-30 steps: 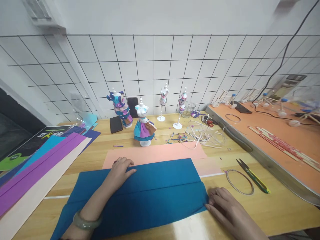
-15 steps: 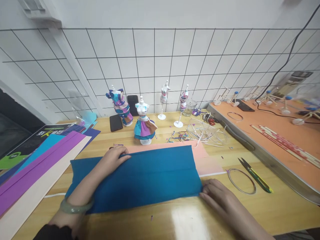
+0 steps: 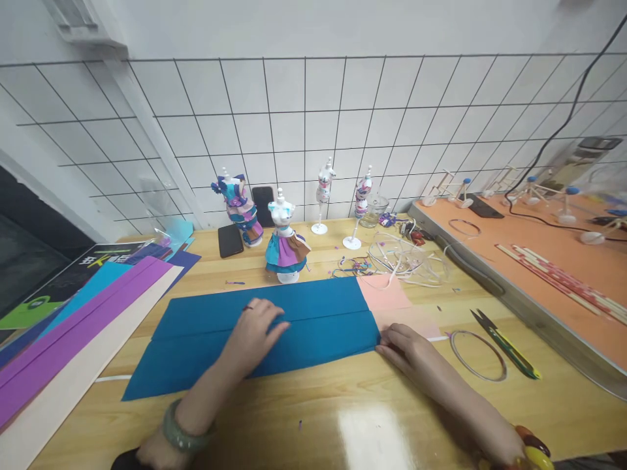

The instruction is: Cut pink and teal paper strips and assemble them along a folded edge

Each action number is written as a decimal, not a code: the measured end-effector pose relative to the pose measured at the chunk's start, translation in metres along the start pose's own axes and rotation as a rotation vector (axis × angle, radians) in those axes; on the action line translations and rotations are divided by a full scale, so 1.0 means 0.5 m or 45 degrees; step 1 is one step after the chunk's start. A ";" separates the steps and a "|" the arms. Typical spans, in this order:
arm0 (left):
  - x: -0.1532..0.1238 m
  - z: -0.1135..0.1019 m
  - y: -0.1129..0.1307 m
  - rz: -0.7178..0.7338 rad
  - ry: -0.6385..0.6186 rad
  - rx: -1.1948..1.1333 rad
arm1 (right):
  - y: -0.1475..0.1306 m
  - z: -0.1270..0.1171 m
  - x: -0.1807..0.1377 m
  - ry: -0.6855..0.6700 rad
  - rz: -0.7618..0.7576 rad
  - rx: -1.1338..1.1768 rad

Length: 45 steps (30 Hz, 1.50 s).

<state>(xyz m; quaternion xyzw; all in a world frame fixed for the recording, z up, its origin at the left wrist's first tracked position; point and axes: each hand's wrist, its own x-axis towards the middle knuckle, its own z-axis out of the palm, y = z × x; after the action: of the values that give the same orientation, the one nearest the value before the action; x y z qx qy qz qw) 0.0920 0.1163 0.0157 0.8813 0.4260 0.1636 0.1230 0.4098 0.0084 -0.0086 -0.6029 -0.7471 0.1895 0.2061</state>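
Observation:
A teal-blue sheet (image 3: 313, 339), paper or cloth, lies flat on the wooden table with a crease along its length. My left hand (image 3: 255, 334) rests on its middle, fingers spread. At the sheet's near right corner, my right hand (image 3: 406, 349) pinches the edge between thumb and fingers. A pale pink sheet (image 3: 385, 292) shows from under the blue one at the right. The end of a white band (image 3: 113, 378) pokes out at the left.
Small dress forms stand behind, one in a striped skirt (image 3: 287, 254). Coloured sheets (image 3: 102, 320) lie left. Green-handled thread snips (image 3: 507, 346), a wire ring (image 3: 479, 356) and tangled clear cord (image 3: 406, 258) lie right, beside a raised orange board (image 3: 539, 287).
The blue sheet has shifted away from me and now covers more of the pink one. My left hand has slid right along it; my right hand has moved slightly forward and left with the corner.

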 end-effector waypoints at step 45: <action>-0.031 0.068 0.081 -0.151 -0.290 -0.106 | 0.004 0.001 0.012 -0.044 0.101 -0.114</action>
<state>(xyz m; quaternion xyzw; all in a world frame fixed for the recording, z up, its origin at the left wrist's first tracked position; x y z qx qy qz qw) 0.1250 0.0767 -0.0038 0.8615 0.4536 0.0724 0.2165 0.4101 0.0149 -0.0097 -0.6374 -0.7337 0.1742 0.1583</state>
